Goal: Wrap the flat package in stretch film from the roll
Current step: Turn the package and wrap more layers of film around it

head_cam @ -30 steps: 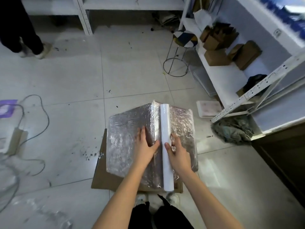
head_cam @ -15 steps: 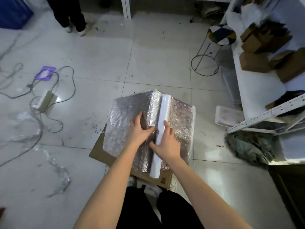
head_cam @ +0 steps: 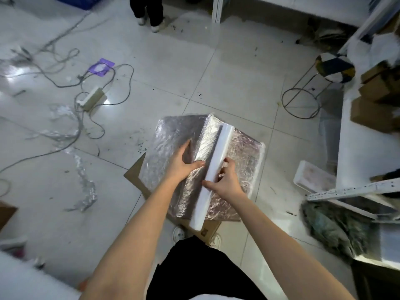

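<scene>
The flat package [head_cam: 207, 161], already covered in several shiny layers of stretch film, lies on a sheet of cardboard [head_cam: 138, 172] on the tiled floor [head_cam: 216, 68], directly in front of the person's feet. The white roll [head_cam: 213, 172] lies lengthwise across the package top, slightly right of its middle, with a taut band of film [head_cam: 205, 137] running from it to the left.

The left hand [head_cam: 184, 162] lies flat on the package just left of the roll, fingers straight and pressing the film down; it grips nothing. The right hand [head_cam: 225, 180] is at the right side of the roll, its thumb and fingers curled against the roll near its middle, holding it.

Compared with the frames from one second and half a second ago, both hands remain in the same places on package and roll. The package now appears turned, with its far corner pointing away, though the camera has also swung, so a real rotation cannot be confirmed. The right fingers now curl more closely round the roll.

Judgement: a wrapping pass is under way, with the left hand anchoring the film and the right ready to roll onward. Wrapping appears well advanced. Film scraps [head_cam: 84, 191] and cables [head_cam: 97, 118] lie on the floor to the left.
</scene>
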Available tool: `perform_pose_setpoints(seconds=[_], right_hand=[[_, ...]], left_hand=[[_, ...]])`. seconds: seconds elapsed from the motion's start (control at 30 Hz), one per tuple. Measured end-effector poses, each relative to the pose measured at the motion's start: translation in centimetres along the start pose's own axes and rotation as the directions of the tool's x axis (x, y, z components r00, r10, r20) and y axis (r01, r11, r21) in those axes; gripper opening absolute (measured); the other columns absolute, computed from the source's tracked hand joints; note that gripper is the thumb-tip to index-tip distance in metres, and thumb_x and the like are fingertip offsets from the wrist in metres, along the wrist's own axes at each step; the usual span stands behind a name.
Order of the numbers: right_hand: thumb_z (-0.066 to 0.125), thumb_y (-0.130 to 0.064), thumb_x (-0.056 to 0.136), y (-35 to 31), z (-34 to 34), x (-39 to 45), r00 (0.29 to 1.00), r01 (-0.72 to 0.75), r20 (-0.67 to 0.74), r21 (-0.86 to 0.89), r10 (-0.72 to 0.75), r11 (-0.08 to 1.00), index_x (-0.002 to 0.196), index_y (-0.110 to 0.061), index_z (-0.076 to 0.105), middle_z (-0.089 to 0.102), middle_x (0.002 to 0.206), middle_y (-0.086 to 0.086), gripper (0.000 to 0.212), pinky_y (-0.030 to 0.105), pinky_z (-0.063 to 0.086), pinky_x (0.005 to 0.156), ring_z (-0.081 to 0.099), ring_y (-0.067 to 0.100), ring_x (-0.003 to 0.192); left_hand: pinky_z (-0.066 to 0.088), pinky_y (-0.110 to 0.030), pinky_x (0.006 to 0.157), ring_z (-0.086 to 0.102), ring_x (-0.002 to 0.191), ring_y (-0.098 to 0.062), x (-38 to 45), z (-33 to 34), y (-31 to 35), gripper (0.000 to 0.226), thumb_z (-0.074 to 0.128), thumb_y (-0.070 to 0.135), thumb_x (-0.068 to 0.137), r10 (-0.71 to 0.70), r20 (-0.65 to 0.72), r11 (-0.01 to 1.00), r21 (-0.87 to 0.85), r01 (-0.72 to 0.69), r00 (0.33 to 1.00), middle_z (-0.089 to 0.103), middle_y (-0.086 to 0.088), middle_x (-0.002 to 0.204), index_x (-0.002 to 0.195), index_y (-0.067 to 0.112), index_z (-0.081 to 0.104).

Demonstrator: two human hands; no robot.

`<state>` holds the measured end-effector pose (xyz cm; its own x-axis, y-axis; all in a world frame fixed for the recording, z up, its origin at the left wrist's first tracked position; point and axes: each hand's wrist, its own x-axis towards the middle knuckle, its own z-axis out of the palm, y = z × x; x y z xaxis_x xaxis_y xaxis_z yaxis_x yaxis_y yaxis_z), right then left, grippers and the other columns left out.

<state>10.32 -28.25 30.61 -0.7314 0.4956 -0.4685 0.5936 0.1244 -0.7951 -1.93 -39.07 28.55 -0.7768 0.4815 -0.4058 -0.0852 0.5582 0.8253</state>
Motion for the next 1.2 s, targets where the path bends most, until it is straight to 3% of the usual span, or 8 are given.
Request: perform_pose_setpoints(seconds=[0.1,0.3,0.4,0.5,0.73,0.93,1.1,1.2], right_hand=[[0.08,-0.011,0.07,-0.8,-0.3,0.4,1.0,0.017,0.023,0.028,-0.018,0.999,0.138,-0.019,0.015,0.056,0.107,0.01,0.095,0.033,0.055,0.076,0.059,0.017,0.088],[0.076,-0.002,0.073,-2.2,-0.4,1.0,0.995,-0.022,0.1,0.111,0.011,0.994,0.135,-0.026,0.02,0.055,0.099,-0.001,0.087,0.049,0.056,0.08,0.061,0.023,0.089],[0.072,-0.001,0.075,-3.0,0.6,1.2,0.994,-0.021,0.105,0.112,0.009,0.993,0.133,-0.021,0.024,0.056,0.097,0.0,0.079,0.039,0.056,0.078,0.059,0.021,0.085],[0.07,-0.003,0.077,-4.4,1.7,1.6,0.996,-0.018,0.092,0.044,0.014,0.999,0.121,-0.02,0.034,0.052,0.092,-0.004,0.06,0.016,0.046,0.059,0.054,0.009,0.075],[0.063,-0.003,0.077,-6.5,3.9,3.7,0.983,-0.182,-0.017,-0.013,0.181,0.983,0.095,-0.006,0.045,0.052,0.079,0.008,0.025,0.026,0.044,0.052,0.053,0.019,0.063],[0.052,0.01,0.072,-7.5,5.4,5.0,0.978,-0.209,0.005,-0.066,0.209,0.976,0.078,-0.009,0.037,0.04,0.072,0.008,0.025,0.031,0.035,0.051,0.041,0.02,0.059],[0.054,0.009,0.07,-7.9,6.0,5.3,0.979,-0.202,-0.02,-0.128,0.201,0.971,0.074,-0.011,0.039,0.045,0.072,0.009,0.025,0.032,0.04,0.052,0.047,0.023,0.059],[0.055,0.007,0.07,-8.2,6.5,5.8,0.983,-0.183,-0.033,-0.208,0.18,0.961,0.071,-0.012,0.038,0.047,0.069,0.007,0.025,0.029,0.038,0.05,0.049,0.025,0.061]], left_hand=[[0.029,-0.045,0.112,0.028,0.141,-0.022,0.3,-0.6,0.0,0.098,0.08,0.039,0.069,0.002,-0.025,1.0,-0.031,-0.003,1.0,0.028,0.003,0.155,0.149,0.036,0.023],[0.026,-0.048,0.112,0.026,0.141,-0.024,0.1,-2.3,-0.6,0.098,0.077,0.041,0.067,-0.046,-0.051,0.985,-0.167,0.037,0.998,0.025,0.002,0.156,0.149,0.039,0.022],[0.026,-0.045,0.112,0.026,0.141,-0.025,0.2,-3.3,-1.4,0.099,0.077,0.041,0.065,-0.082,-0.071,0.971,-0.232,0.064,0.994,0.025,0.0,0.156,0.149,0.033,0.026],[0.03,-0.042,0.113,0.029,0.14,-0.024,0.3,-4.1,-2.4,0.091,0.08,0.03,0.072,-0.112,-0.094,0.947,-0.311,0.078,0.989,0.031,-0.003,0.154,0.149,0.028,0.03],[0.03,-0.042,0.111,0.03,0.139,-0.027,0.4,-4.0,-4.0,0.087,0.08,0.021,0.074,-0.211,-0.064,0.863,-0.481,0.156,0.975,0.034,-0.005,0.151,0.148,0.024,0.033],[0.03,-0.05,0.112,0.031,0.138,-0.032,0.8,-5.4,-4.8,0.095,0.078,0.035,0.066,-0.223,0.027,0.85,-0.484,0.208,0.975,0.026,-0.003,0.154,0.147,0.035,0.03],[0.03,-0.051,0.112,0.031,0.138,-0.034,0.5,-6.0,-5.4,0.092,0.077,0.026,0.071,-0.235,0.035,0.828,-0.517,0.219,0.971,0.025,-0.005,0.155,0.149,0.031,0.028],[0.03,-0.052,0.111,0.032,0.137,-0.033,0.1,-6.4,-5.5,0.098,0.077,0.035,0.063,-0.241,0.032,0.819,-0.529,0.221,0.97,0.028,-0.004,0.153,0.148,0.032,0.028]])
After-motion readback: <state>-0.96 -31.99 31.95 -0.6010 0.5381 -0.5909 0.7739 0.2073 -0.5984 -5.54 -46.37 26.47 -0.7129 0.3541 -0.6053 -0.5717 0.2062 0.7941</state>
